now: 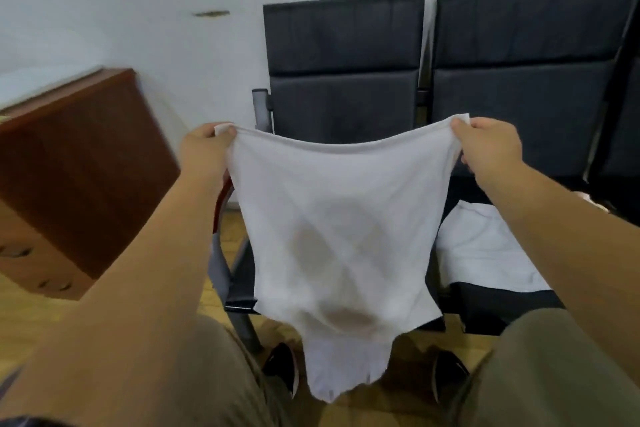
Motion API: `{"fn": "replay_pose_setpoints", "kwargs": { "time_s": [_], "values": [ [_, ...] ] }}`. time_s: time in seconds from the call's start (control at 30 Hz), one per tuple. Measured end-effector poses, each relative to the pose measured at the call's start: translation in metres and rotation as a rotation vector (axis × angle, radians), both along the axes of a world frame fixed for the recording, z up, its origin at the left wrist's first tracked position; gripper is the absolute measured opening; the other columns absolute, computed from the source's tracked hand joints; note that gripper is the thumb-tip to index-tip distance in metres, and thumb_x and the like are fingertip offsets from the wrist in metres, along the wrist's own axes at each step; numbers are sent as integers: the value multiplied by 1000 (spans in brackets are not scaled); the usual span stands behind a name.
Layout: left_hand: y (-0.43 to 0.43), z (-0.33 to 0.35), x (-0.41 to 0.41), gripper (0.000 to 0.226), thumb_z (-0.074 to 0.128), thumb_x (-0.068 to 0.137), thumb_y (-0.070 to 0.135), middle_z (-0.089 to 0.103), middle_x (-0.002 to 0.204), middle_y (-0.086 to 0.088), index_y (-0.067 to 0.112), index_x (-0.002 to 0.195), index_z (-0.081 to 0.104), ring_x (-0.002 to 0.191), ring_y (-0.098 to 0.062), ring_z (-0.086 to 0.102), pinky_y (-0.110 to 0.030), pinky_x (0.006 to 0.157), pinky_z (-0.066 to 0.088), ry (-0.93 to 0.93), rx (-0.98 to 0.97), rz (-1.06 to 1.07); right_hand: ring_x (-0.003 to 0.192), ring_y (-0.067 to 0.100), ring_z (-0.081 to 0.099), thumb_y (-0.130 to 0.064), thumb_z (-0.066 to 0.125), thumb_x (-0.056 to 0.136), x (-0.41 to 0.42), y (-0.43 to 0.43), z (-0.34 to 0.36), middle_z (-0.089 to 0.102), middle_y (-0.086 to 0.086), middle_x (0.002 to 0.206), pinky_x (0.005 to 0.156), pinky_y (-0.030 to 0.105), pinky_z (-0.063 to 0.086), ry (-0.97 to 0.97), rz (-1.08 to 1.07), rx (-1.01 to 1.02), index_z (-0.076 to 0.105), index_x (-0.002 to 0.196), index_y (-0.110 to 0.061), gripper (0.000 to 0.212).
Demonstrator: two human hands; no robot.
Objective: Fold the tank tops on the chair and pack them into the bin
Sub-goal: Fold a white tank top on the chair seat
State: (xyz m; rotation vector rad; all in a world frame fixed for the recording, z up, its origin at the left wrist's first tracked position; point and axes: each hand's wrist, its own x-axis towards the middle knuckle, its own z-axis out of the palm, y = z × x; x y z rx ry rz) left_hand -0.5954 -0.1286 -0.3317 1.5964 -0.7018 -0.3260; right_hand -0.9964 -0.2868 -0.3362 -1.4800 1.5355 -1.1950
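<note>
Here's the white tank top (339, 218), held up in the air in front of the black padded chair (343, 55), hem at the top and straps dangling low between the knees. The left hand (204, 146) pinches one hem corner between thumb and curled fingers, and the right hand (488, 146) pinches the other corner the same way.

The fabric is thin, soft knit, sheer enough that shapes behind it show through, and the top edge sags in a shallow curve. That sag is the likely trouble: laid down like this, it would probably crease or fold crooked. Small corner pinches on slippery cloth could also slip, dropping the strap end onto the wooden floor (381, 409).

More white cloth (485, 246) lies rumpled on the next seat. A red-and-grey object (220, 218) peeks out behind the left forearm; it may be the bin, but I cannot tell.
</note>
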Motion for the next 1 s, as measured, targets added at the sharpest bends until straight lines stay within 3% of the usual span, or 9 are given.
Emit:
{"fn": "replay_pose_setpoints", "kwargs": {
  "time_s": [0.17, 0.3, 0.37, 0.47, 0.57, 0.67, 0.73, 0.83, 1.0],
  "values": [
    [-67, -45, 13, 14, 63, 106, 29, 75, 110, 1, 30, 113, 76, 100, -23, 69, -29, 74, 58, -26, 114, 53, 77, 21, 78, -38, 70, 101, 22, -54, -45, 73, 4, 112, 77, 39, 67, -169, -36, 174, 70, 132, -26, 33],
    [-122, -82, 31, 24, 61, 105, 38, 73, 107, 0, 26, 121, 74, 101, -25, 68, -46, 100, 59, -85, 216, 80, 75, 21, 80, -32, 72, 102, 44, -101, -81, 70, 5, 115, 76, 39, 68, -270, -58, 243, 62, 140, -23, 40],
    [-149, -103, 42, 29, 60, 106, 39, 72, 106, -1, 24, 126, 73, 101, -26, 68, -43, 102, 58, -102, 261, 97, 74, 20, 80, -29, 71, 102, 55, -124, -100, 70, 5, 115, 76, 38, 68, -291, -63, 263, 62, 141, -21, 40],
    [-180, -134, 55, 33, 54, 108, 39, 70, 108, 0, 23, 131, 71, 102, -25, 65, -36, 97, 51, -190, 358, 104, 74, 18, 80, -28, 70, 103, 71, -160, -132, 70, 4, 113, 77, 37, 67, -259, -98, 300, 62, 137, -23, 35],
    [-208, -167, 68, 34, 48, 109, 31, 73, 113, -9, 18, 127, 73, 110, -34, 66, -40, 102, 50, -260, 434, 109, 76, 16, 78, -34, 70, 102, 82, -193, -165, 71, 1, 107, 78, 33, 65, -139, -158, 353, 66, 125, -24, 26],
    [-234, -195, 80, 31, 53, 105, 26, 74, 119, -13, 14, 124, 74, 116, -37, 68, -46, 100, 53, -230, 413, 128, 89, 24, 74, -40, 65, 100, 87, -222, -202, 73, 7, 100, 90, 42, 62, 108, -127, 296, 67, 100, -22, 19],
    [-250, -214, 88, 30, 54, 104, 27, 75, 119, -11, 15, 123, 74, 112, -35, 69, -42, 95, 54, -214, 420, 126, 96, 26, 70, -43, 63, 98, 91, -237, -224, 72, 7, 100, 93, 44, 58, 242, -109, 243, 71, 98, -23, 22],
    [-272, -241, 107, 30, 52, 105, 36, 73, 112, -4, 22, 119, 74, 105, -32, 67, -34, 89, 49, -231, 523, 133, 98, 23, 68, -43, 65, 100, 100, -250, -245, 70, 0, 102, 96, 41, 56, 267, -94, 223, 75, 112, -22, 26],
    [-290, -275, 123, 25, 59, 102, 38, 69, 108, 2, 25, 116, 76, 100, -27, 62, -32, 89, 49, -235, 556, 118, 96, 16, 64, -40, 66, 100, 109, -265, -276, 67, -6, 94, 89, 34, 50, 209, -51, 207, 72, 100, -25, 16]
  ]
}}
